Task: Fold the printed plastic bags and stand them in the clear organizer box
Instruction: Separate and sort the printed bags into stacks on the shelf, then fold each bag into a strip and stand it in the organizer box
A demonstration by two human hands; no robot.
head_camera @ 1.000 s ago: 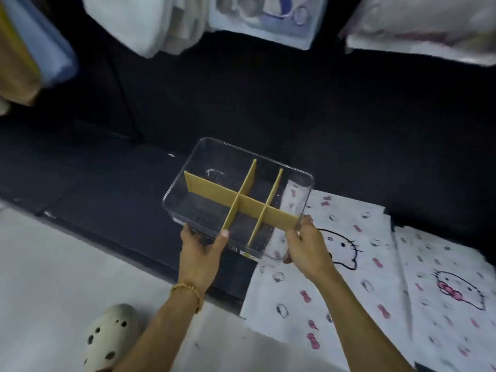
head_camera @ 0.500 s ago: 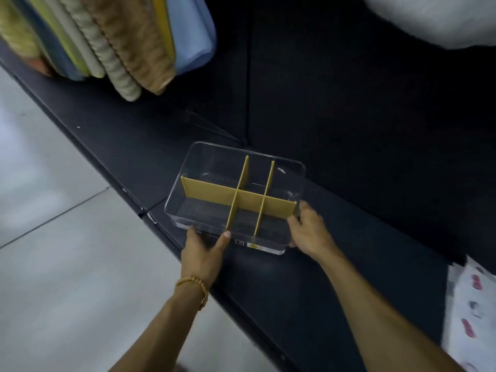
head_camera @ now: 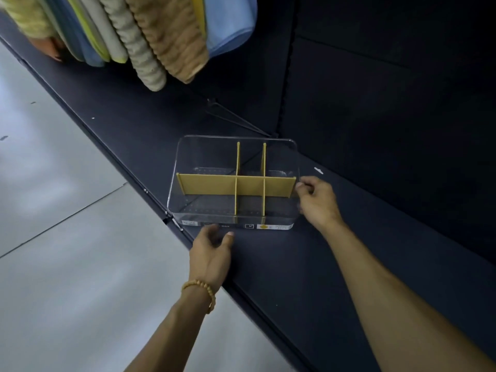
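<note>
Box (head_camera: 233, 183), clear plastic, sits flat on the dark shelf (head_camera: 335, 264) near its front edge, yellow dividers (head_camera: 236, 185) splitting it into six cells. Right hand (head_camera: 318, 201) curls around the box's right wall, fingertips at the rim. Left hand (head_camera: 212, 251) sits just in front of the box's near wall, fingers loose and spread, gripping nothing. Beaded bracelet (head_camera: 201, 287) on left wrist. Folded towels (head_camera: 150, 36) hang above, far left. Bags not in view.
</note>
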